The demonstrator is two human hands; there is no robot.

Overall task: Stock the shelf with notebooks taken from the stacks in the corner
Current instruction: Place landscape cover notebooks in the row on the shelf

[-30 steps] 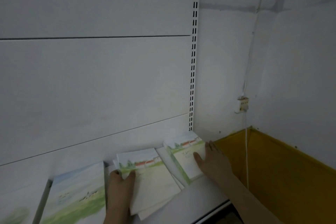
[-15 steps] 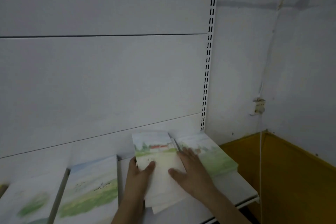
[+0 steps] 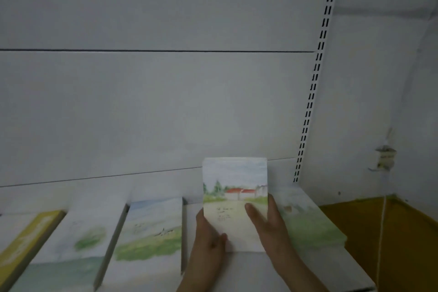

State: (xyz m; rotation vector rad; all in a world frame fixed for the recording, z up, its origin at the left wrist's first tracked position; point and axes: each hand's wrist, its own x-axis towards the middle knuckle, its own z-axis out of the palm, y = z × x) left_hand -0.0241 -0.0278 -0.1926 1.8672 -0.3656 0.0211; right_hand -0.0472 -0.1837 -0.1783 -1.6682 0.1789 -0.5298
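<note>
Between the green-meadow notebook stack (image 3: 310,225) on the right and the bird-cover stack (image 3: 151,230) on the left, I hold a red-roofed-house notebook stack (image 3: 234,204) on the white shelf (image 3: 248,272). My left hand (image 3: 208,242) grips its near-left corner; my right hand (image 3: 270,225) lies across its right side, fingers straight. Its long axis runs near-to-far, so I judge a straight push toward the back panel (image 3: 154,114) comes next.

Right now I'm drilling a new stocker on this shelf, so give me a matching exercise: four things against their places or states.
Things:
1. red-roofed notebook
2. yellow notebook
3. left hand
4. right hand

Places or states:
A. far left on the shelf
B. fingers flat on a cover
C. held between both hands
D. thumb on a lower corner

Pairs: 1-C, 2-A, 3-D, 4-B
</note>
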